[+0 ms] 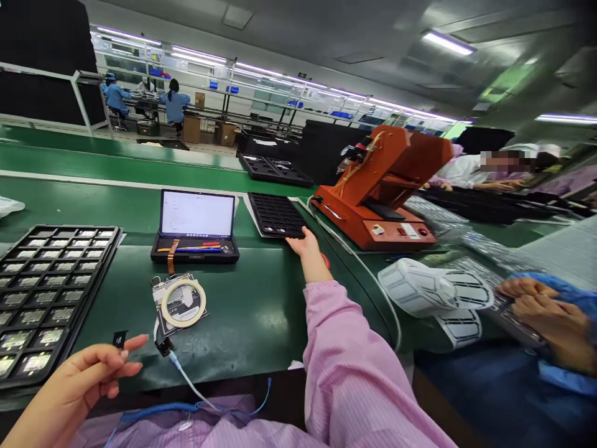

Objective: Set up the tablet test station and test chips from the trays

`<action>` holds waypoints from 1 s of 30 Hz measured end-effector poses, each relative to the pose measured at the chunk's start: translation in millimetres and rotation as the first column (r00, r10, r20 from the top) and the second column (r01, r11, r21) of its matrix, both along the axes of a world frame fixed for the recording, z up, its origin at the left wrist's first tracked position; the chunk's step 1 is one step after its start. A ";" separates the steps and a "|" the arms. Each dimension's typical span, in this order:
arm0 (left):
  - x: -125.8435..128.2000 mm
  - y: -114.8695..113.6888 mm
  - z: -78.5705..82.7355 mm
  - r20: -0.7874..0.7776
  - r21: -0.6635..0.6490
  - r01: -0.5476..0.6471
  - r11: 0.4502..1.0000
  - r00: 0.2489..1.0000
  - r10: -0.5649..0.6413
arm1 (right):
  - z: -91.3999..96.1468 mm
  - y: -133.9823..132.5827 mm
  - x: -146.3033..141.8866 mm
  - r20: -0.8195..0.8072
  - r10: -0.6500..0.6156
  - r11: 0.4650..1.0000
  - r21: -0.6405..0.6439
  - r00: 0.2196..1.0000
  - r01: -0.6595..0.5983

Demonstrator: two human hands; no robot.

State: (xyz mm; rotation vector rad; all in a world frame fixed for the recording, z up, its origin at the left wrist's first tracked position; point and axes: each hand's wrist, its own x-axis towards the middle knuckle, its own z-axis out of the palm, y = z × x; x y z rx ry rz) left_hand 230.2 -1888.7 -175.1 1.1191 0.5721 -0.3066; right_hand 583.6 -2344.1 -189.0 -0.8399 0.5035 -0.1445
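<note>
My left hand (96, 370), at the lower left, pinches a small black part with a short tail (120, 339) between thumb and fingers. My right hand (308, 246) reaches forward and grips the near right corner of a black compartment tray (277, 213); part of the fingers is hidden by the tray. Between my hands lies a bare circuit board (163, 298) with a cream tape ring (201, 305) on top. A copper-coloured flat cable (172, 256) links the board to a lit screen (198, 213) standing in a black holder (196, 254). A blue-plugged cable (180, 367) runs from the board.
At left stands a stack of black trays (69, 317) holding silvery parts. An orange machine (377, 193) sits beyond my right arm, with a grey cable (380, 295) beside it. A co-worker's hands (543, 305) are at the right near white label sheets (433, 286).
</note>
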 end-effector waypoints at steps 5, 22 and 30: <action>15.9 -27.0 34.6 0.052 -0.088 -0.004 0.996 0.999 0.009 | 30.0 27.4 -25.7 -0.048 0.032 0.996 -0.080 0.998 -0.035; 31.1 -59.5 38.8 0.219 -0.115 0.526 0.842 0.841 -0.495 | 48.1 196.0 -264.1 0.006 0.840 0.301 -0.838 0.542 -0.456; 23.2 -23.8 9.9 0.303 0.473 0.231 0.850 0.864 -0.403 | -12.9 157.6 -227.5 -0.300 0.545 0.032 -0.926 0.783 -0.376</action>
